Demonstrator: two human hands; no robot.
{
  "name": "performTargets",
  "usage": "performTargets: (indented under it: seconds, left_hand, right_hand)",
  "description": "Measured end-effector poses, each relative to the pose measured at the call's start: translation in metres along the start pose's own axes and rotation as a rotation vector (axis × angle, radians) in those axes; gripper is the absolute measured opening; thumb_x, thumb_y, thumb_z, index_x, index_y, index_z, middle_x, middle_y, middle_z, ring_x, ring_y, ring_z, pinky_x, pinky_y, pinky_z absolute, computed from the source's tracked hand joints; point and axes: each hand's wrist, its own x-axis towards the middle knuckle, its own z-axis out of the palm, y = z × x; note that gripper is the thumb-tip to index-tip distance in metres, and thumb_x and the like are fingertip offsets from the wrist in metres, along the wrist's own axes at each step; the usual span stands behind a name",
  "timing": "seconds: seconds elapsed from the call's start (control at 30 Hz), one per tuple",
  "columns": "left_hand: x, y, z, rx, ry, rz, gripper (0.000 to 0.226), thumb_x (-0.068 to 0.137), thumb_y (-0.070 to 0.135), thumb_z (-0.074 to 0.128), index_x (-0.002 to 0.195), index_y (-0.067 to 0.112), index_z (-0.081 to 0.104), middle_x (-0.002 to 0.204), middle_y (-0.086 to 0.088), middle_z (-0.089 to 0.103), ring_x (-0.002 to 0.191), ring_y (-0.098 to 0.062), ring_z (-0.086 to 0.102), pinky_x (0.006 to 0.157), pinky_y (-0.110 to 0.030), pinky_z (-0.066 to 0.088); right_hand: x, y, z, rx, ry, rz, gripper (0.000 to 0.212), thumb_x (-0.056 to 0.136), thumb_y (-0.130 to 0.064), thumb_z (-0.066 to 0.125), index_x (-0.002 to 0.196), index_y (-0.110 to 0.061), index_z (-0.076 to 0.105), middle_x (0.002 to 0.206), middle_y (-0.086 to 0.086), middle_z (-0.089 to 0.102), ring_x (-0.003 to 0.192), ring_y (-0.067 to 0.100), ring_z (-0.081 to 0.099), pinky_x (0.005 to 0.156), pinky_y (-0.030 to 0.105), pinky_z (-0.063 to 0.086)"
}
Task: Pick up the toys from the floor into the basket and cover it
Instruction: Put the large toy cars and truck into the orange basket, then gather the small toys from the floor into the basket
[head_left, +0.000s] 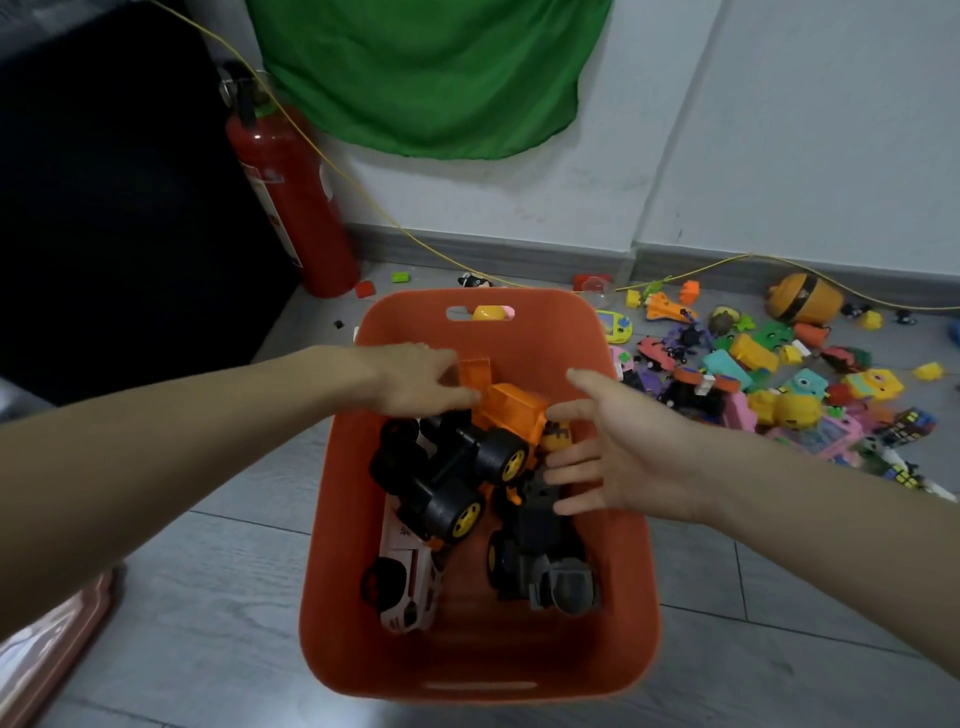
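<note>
Here, an orange basket (478, 670) stands on the grey floor (218, 623), and both hands are reaching into it from either side. The left hand (415, 382) comes in over the basket's left rim, its fingers (457, 397) touching the raised scoop and cab of an orange toy truck (498, 410) with big black wheels and yellow hubs; whether those fingers actually grip the truck or only rest against it cannot be told. The right hand (623, 447) is over the right side of the basket, its fingers spread and straight, their tips beside the truck's orange body, holding nothing that can be seen. The truck lies tilted on top of the other toys in the basket: a white toy car (408, 587) under it toward the near left, and a dark grey toy vehicle (540, 561) on the near right. To the right of the basket, a heap of colourful toys (779, 384) is spread across the floor as far as the wall. A red fire extinguisher (291, 197) stands in the corner at the far left, beside a green cloth (431, 73) that hangs on the wall, and a yellow cord (395, 223) runs down along the skirting.
</note>
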Motion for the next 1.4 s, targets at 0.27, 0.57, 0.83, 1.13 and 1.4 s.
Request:
performTargets:
  seconds: [0.27,0.57,0.83,1.13,1.4]
  left_hand:
    - [-0.004,0.005,0.031,-0.324,-0.179,-0.137,0.059,0.085,0.058,0.062,0.127,0.022,0.041,0.108,0.005,0.058,0.1,-0.014,0.06,0.084,-0.03,0.049]
    - [-0.02,0.01,0.027,-0.664,-0.335,-0.147,0.052,0.082,0.048,0.072,0.126,0.038,0.046,0.113,-0.002,0.068,0.097,-0.02,0.071,0.085,-0.038,0.059]
    - [-0.026,0.016,0.057,-0.583,-0.538,-0.215,0.054,0.085,0.043,0.072,0.131,0.026,0.047,0.119,-0.014,0.063,0.099,-0.026,0.07,0.081,-0.039,0.061]
    - [-0.03,0.024,0.063,-0.563,-0.596,-0.231,0.055,0.084,0.044,0.073,0.126,0.028,0.041,0.117,-0.013,0.061,0.096,-0.026,0.07,0.078,-0.039,0.061]
    - [-0.021,0.029,0.036,0.024,-0.667,-0.149,0.104,0.052,0.091,0.06,0.131,0.023,0.052,0.121,-0.002,0.061,0.1,-0.021,0.067,0.084,-0.038,0.059]
  right_hand:
    - [0.026,0.015,0.02,-0.041,0.04,-0.084,0.055,0.096,-0.058,0.042,0.142,-0.027,0.04,0.139,0.025,0.047,0.125,0.042,0.051,0.104,0.056,0.043]
    - [0.028,0.016,0.021,-0.073,0.14,-0.146,0.052,0.096,-0.057,0.041,0.111,-0.014,0.065,0.107,0.013,0.07,0.1,0.029,0.067,0.089,0.043,0.054]
    - [0.039,0.037,0.031,-0.292,0.108,-0.062,0.055,0.099,-0.058,0.032,0.111,-0.014,0.063,0.119,0.01,0.059,0.113,0.025,0.057,0.092,0.048,0.052]
    - [0.054,0.044,0.025,-0.597,0.151,-0.088,0.067,0.096,-0.064,0.022,0.09,-0.023,0.075,0.136,0.007,0.051,0.127,0.028,0.047,0.11,0.052,0.035]
    - [0.048,0.026,0.023,-0.758,0.161,-0.168,0.058,0.094,-0.063,0.031,0.119,-0.024,0.065,0.14,0.004,0.05,0.128,0.027,0.047,0.11,0.049,0.037]
